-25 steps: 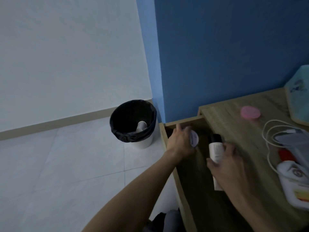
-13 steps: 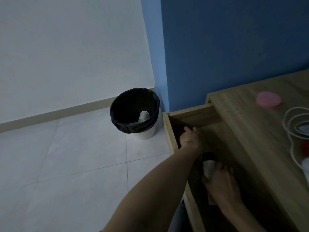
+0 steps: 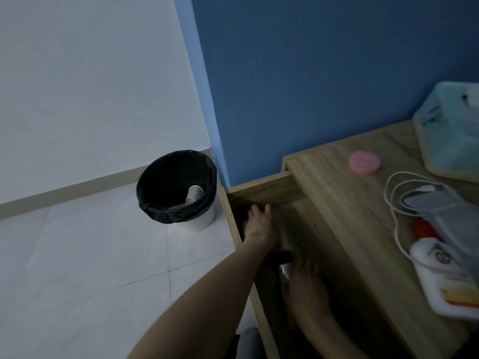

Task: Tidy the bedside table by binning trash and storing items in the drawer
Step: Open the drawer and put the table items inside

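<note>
The wooden drawer point(image 3: 261, 189) of the bedside table point(image 3: 344, 211) stands pulled out, and both my hands are inside it. My left hand point(image 3: 259, 225) reaches into the far left corner with its back toward me; its fingertips are in shadow, and the small white round item is out of sight. My right hand point(image 3: 304, 283) grips a white bottle with a black cap point(image 3: 283, 266), holding it low in the drawer's middle. On the floor left of the drawer stands a black-lined bin point(image 3: 147, 203) with a paper cup point(image 3: 193, 194) in it.
On the tabletop lie a pink round lid point(image 3: 364, 161), a teal tissue box point(image 3: 451, 141), a white cable point(image 3: 394, 203) looped around a grey device point(image 3: 430, 200), and a white pack with a red cap point(image 3: 440, 270). A blue wall rises behind; pale floor tiles lie to the left.
Both hands have dropped from above the drawer down into it. The bottle went lower with my right hand. The white round item in my left hand is no longer visible.
</note>
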The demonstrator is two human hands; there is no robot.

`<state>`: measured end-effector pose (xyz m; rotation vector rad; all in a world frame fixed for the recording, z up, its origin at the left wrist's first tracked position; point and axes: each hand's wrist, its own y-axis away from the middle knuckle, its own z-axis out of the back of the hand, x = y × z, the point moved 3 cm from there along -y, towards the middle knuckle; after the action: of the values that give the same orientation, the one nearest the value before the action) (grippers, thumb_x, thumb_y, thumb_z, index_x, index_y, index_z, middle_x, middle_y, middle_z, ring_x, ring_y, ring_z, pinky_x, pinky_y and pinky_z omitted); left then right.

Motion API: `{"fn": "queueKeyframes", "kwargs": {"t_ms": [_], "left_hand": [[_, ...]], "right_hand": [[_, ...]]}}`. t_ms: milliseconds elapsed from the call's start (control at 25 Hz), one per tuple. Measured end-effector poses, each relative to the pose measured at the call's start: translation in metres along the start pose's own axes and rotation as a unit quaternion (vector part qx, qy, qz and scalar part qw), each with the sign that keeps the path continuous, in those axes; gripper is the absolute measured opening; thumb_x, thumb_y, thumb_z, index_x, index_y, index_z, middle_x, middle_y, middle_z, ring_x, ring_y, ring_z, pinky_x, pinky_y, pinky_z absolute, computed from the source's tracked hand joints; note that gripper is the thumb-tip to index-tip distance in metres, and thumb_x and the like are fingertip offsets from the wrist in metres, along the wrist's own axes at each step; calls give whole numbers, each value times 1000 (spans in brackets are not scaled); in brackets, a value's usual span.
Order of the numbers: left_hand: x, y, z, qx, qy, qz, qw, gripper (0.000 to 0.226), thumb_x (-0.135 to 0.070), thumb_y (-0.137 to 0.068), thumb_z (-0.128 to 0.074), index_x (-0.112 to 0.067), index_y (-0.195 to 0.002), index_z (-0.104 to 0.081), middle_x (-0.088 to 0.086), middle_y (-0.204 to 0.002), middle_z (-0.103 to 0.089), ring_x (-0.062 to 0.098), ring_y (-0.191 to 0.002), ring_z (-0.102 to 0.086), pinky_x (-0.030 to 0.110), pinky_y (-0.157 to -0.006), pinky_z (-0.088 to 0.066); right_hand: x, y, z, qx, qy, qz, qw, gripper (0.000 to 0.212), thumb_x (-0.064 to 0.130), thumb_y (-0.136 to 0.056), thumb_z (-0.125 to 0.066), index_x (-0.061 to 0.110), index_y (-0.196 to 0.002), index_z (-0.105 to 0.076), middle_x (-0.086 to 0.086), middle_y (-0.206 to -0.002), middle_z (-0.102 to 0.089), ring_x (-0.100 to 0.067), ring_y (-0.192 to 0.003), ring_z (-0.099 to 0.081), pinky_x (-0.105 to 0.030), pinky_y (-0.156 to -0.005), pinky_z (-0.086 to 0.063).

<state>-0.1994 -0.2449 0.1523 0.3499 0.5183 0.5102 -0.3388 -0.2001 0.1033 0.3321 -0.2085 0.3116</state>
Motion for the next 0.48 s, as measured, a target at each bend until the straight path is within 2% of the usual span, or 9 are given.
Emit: {"fn": "queueKeyframes", "kwargs": {"t_ms": [40, 80, 120, 200, 280, 360, 480], "left_hand": [[-8, 3, 8, -49, 19, -25, 998, 67, -24, -86, -60, -17, -142, -24, 17, -148, -24, 35, -135, -29, 47, -108, -33], [-16, 8, 18, -101, 35, -44, 993, 62, -25, -84, -61, -15, -138, -31, 16, -143, -33, 33, -132, -35, 46, -105, -37], [-25, 12, 30, -162, 64, -70, 982, 55, -23, -82, -60, -14, -132, -38, 13, -135, -41, 30, -126, -41, 44, -101, -41], [-45, 22, 52, -262, 116, -120, 951, 39, -16, -81, -56, -12, -118, -46, 9, -121, -49, 25, -113, -48, 39, -92, -47], [-72, 27, 65, -307, 136, -180, 924, 34, -14, -83, -54, -13, -117, -48, 6, -120, -49, 21, -110, -47, 37, -91, -46], [-102, 20, 70, -291, 122, -229, 921, 41, -19, -85, -58, -16, -124, -45, 6, -129, -45, 22, -116, -45, 39, -99, -42], [-136, -7, 64, -190, 95, -243, 946, 59, -31, -84, -64, -24, -136, -37, 7, -143, -36, 27, -129, -39, 45, -107, -34]], "right_hand": [[8, 5, 21, -18, -18, 28, 999, 59, 40, -83, -56, 17, -132, -34, -9, -134, -43, -22, -116, -49, -30, -89, -46], [16, 12, 50, -14, -47, 31, 998, 57, 39, -86, -55, 16, -133, -35, -8, -136, -42, -20, -118, -49, -27, -89, -43], [19, 17, 77, -42, -74, 46, 995, 54, 36, -86, -56, 14, -132, -38, -9, -134, -44, -19, -115, -51, -25, -87, -42], [14, 30, 127, -130, -146, 88, 977, 42, 21, -81, -64, 9, -119, -52, -14, -118, -56, -26, -101, -59, -28, -78, -44], [-13, 37, 168, -224, -169, 89, 956, 30, 9, -74, -69, 5, -102, -61, -15, -99, -62, -30, -82, -61, -30, -68, -43], [-55, 35, 200, -275, -136, 51, 951, 30, 14, -75, -68, 7, -102, -59, -16, -100, -62, -31, -84, -59, -34, -70, -45], [-124, 18, 223, -267, -85, -75, 957, 48, 30, -76, -68, 5, -113, -51, -22, -107, -56, -37, -95, -55, -35, -74, -39]]}}
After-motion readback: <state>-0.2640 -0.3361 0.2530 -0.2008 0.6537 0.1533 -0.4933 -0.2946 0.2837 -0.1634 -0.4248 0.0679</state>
